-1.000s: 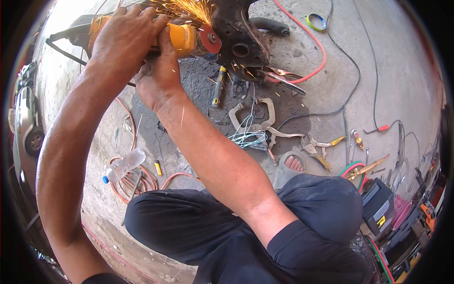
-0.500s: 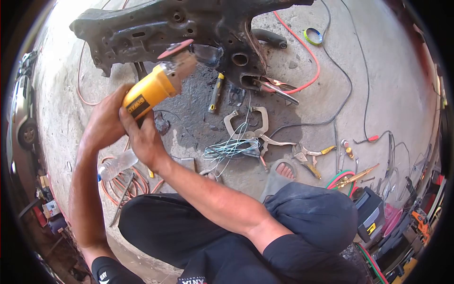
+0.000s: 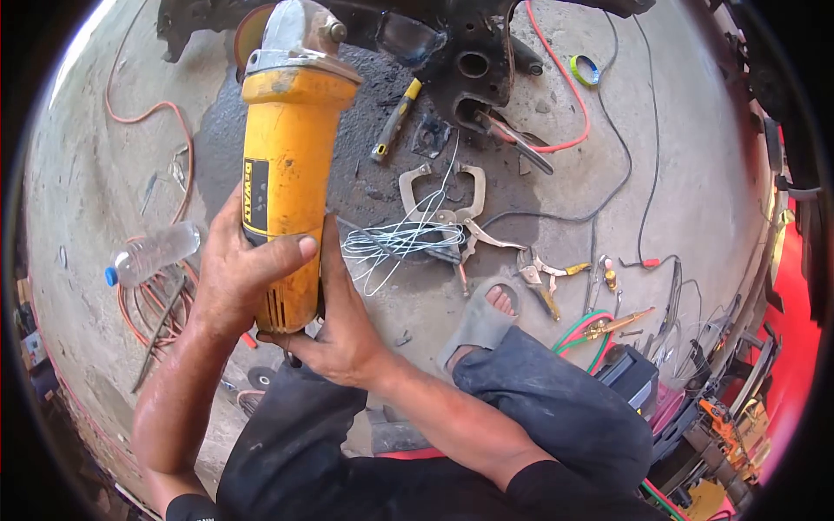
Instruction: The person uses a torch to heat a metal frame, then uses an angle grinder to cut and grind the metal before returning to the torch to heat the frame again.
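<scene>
A yellow angle grinder is held upright close to the camera, its grey metal head at the top and part of a disc showing at the head's left. Around the left side of its lower body my left hand is closed, thumb across the front. My right hand is wrapped round the bottom end from the right, some fingers hidden behind the tool. Beyond the grinder lies a dark metal frame part, with a rusty opening and a round hole.
Coiled wire lies by a C-shaped locking clamp. A yellow-black knife, pliers, a brass torch, a plastic bottle and orange hose are on the concrete. Cables and a red hose run at right.
The grinder has come closer to the camera and turned from a slant to upright, both hands moving with it. The view has shifted, so the metal part sits higher.
</scene>
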`<state>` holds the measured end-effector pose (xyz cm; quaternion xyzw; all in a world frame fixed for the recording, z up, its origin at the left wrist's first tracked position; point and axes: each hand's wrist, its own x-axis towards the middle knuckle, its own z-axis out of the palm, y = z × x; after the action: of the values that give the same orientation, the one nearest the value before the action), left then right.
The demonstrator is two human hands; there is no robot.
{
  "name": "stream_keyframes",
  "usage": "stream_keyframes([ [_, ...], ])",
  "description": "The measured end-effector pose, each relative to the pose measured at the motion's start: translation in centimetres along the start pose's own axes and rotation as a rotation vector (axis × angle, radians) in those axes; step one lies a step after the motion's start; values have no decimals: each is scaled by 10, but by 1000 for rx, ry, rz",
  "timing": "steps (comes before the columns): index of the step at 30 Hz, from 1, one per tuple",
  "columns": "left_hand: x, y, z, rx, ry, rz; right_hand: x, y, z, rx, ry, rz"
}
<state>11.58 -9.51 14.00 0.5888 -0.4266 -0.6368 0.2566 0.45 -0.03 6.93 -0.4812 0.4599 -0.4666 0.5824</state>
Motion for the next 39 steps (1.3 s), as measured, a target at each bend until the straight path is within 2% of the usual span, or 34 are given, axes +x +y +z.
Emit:
stream_keyframes([
  [3,-31,11,-2,-48,8,66,-18,-11,5,-22,-18,-136],
  [5,-56,28,-5,-113,11,137,-21,-35,0,65,-104,-239],
  [7,-86,42,-4,-135,25,293,-24,-56,-2,76,-131,-425],
  [10,-141,74,-9,-83,-58,479,-41,-110,11,76,-64,-623],
  [11,-156,83,-17,-101,-143,574,-45,-131,11,37,-68,-719],
  [14,-197,115,-7,-298,-96,708,-56,-188,4,-88,-40,-964],
  [15,-207,127,-9,-355,-78,696,-57,-203,-5,-154,-69,-1009],
  [17,-217,136,2,11,79,995,-66,-242,-27,-103,-206,-833],
  [20,-225,161,55,16,137,1091,-84,-287,-66,-68,-246,-599],
  [21,-219,161,70,90,78,1242,-90,-296,-85,-67,-248,-533],
  [23,-206,169,104,-148,-95,1132,-112,-309,-120,48,-228,-379],
  [24,-207,177,128,-455,-202,867,-126,-314,-146,145,-209,-297],
  [25,-220,178,158,-553,-389,901,-138,-317,-174,241,-197,-213],
  [26,-214,176,186,-551,-435,956,-149,-317,-203,338,-190,-121],
  [27,-208,174,213,-551,-483,1010,-162,-313,-232,377,-245,-117],
  [28,-185,169,232,-455,-378,1085,-175,-304,-259,420,-307,-104],
  [29,-182,167,257,-579,-519,953,-179,-291,-278,609,-537,-179],
  [30,-174,164,276,-626,-657,891,-192,-284,-291,684,-384,-179],
  [31,-171,161,295,-659,-730,842,-197,-277,-313,638,-490,-188],
  [32,-168,154,312,-695,-808,787,-206,-266,-332,550,-421,-119],
  [36,-116,119,358,-557,-1140,540,-217,-200,-357,788,-478,-233],
  [38,-86,98,374,-479,-1179,448,-220,-171,-363,886,-407,-220],
  [39,-72,86,371,-369,-1128,423,-225,-165,-369,667,-233,-186],
])
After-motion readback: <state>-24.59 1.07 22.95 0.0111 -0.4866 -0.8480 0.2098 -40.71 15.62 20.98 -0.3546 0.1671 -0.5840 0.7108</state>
